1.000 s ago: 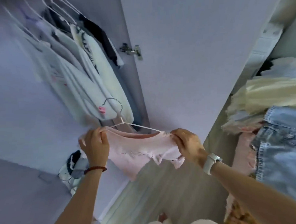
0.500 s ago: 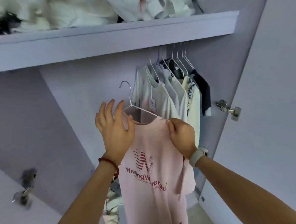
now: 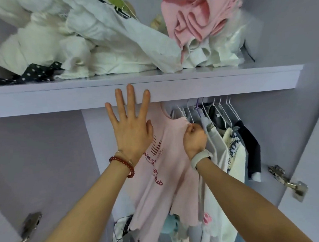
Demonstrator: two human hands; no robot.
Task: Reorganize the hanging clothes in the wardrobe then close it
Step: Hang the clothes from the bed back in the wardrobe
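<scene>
The pink T-shirt (image 3: pixel 167 167) hangs under the shelf (image 3: pixel 226 82) inside the wardrobe, at the left end of the row of hanging clothes (image 3: pixel 226 142), its right shoulder touching the nearest pale garment. Red printed lettering runs down its front, partly covered by the left forearm. The top of its hanger is hidden behind the shelf's front edge.

The left hand (image 3: pixel 131 125) is spread flat with straight fingers, gripping nothing; it sits in front of the shirt's left shoulder, the fingertips overlapping the shelf's front edge. Whether the palm touches the cloth cannot be told. A red bead bracelet (image 3: pixel 123 165) circles that wrist.

The right hand (image 3: pixel 194 137) is curled into a fist and pinches the shirt's right shoulder. A pale watch (image 3: pixel 199 158) sits on its wrist.

To the right, white wire hangers (image 3: pixel 221 111) carry white, patterned and dark garments, packed close together. On top of the shelf lies a crumpled pile of white clothes (image 3: pixel 91 45) with a pink garment (image 3: pixel 195 16) at its right side. Metal door hinges (image 3: pixel 287 181) show at the lower right and lower left
</scene>
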